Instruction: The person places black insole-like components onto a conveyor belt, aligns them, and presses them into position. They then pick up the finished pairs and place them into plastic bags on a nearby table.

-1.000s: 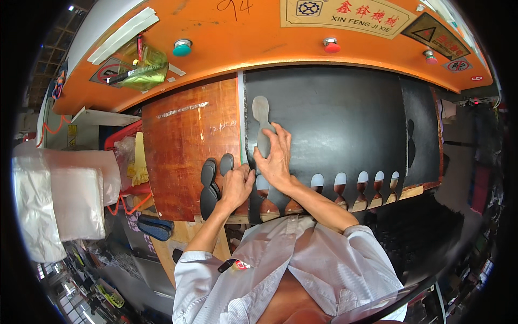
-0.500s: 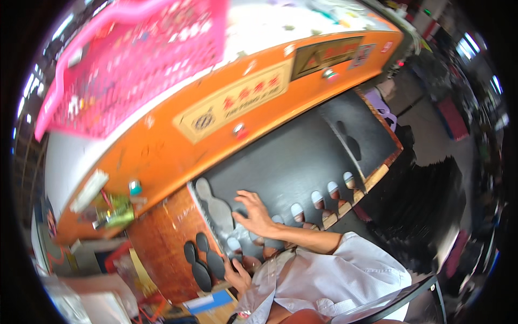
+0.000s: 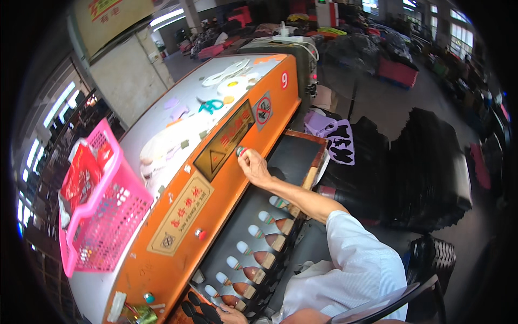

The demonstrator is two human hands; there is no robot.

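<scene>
At the lower left, black sole-shaped pieces [image 3: 209, 311], then a grey sole-shaped plate [image 3: 198, 276], partly visible on the sheet's near end. Beside the pieces, the left hand [image 3: 231, 315], cut off by the rim: cannot tell how far open that grip, or anything held; fingertips at the pieces' edge, perhaps touching. Next, the black sheet [image 3: 232, 229], with a row of cut-outs along one side, beneath the orange machine [image 3: 226, 186]. Farther right, the right hand [image 3: 253, 166], now up from over the sheet to a green button [image 3: 240, 151]: likely a shift from placing to machine control. Fingers curled in, touching the button; cannot tell pressing from resting.
</scene>
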